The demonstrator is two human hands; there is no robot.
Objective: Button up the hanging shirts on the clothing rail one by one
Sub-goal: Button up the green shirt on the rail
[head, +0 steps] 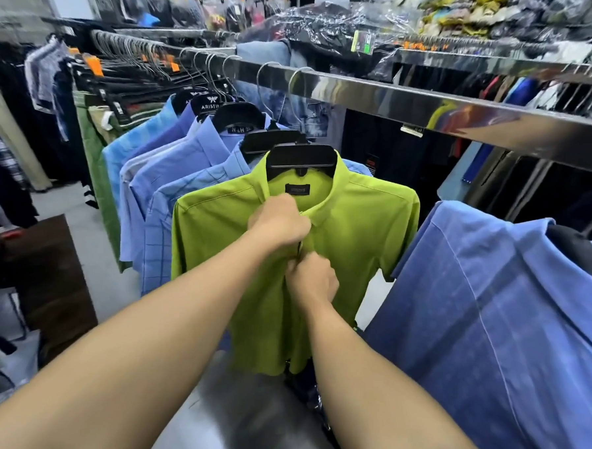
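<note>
Stretching 2 bare forearms up from the bottom edge toward a lime-green shirt, hanging on a black hanger hooked over the chrome rail, its front facing the camera at mid-frame. Gripping the shirt front just below the collar with the left hand, fingers curling inward and bunching together, tips hiding behind the knuckles. Pinching the placket a little lower with the right hand, fingers curling tight together on the fabric edge, the 2 hands nearly touching. Showing a narrow dark gap in the placket between them. Facing a row of blue shirts hanging close behind the green one on the left, on the same rail, and 1 darker blue shirt hanging just beside it on the right, nearer the camera.
</note>
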